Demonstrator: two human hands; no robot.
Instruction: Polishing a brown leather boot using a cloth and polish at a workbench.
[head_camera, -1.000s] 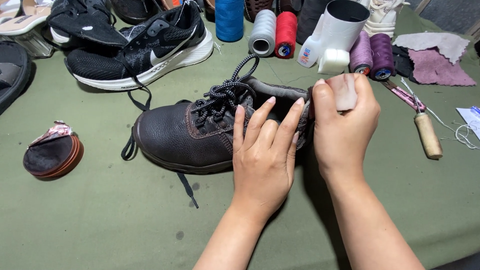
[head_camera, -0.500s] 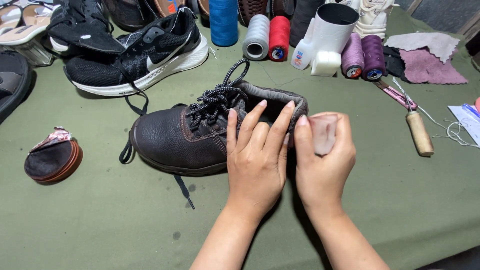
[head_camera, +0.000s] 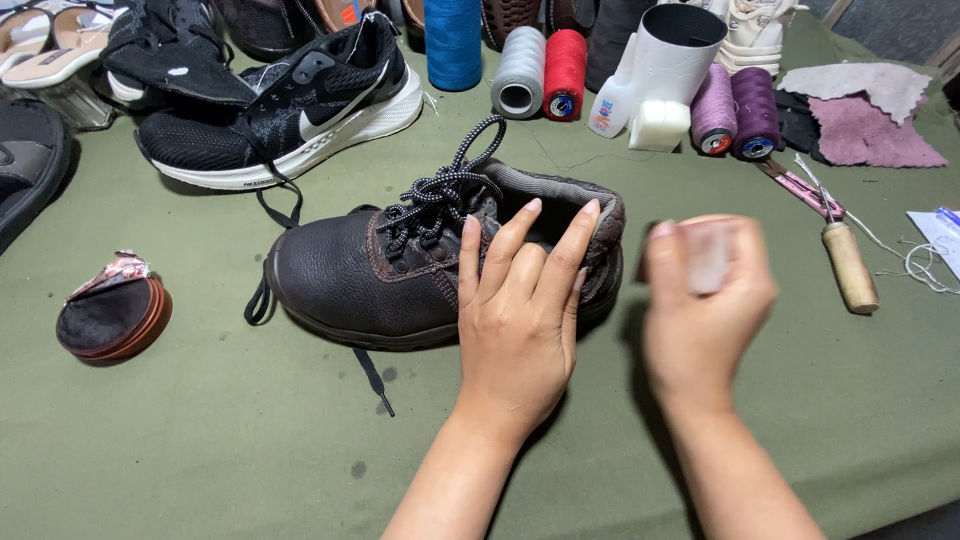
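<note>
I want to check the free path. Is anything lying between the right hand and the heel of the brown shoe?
Nothing visible does. The right hand, blurred and holding a small pale piece, is just beside the heel of the brown shoe, with only bare green cloth between. The left hand rests on the shoe's side, not in that gap.

– What packaging do we see here?
– We see a small white squeeze bottle (head_camera: 606, 108) with a blue-and-red label, standing against the white cylindrical container (head_camera: 672, 62) behind the thread spools.

Green cloth-covered table (head_camera: 200, 450); brown shoe (head_camera: 400, 270); black sneaker (head_camera: 290, 110); thread spools (head_camera: 520, 70); awl (head_camera: 850, 265)
</note>
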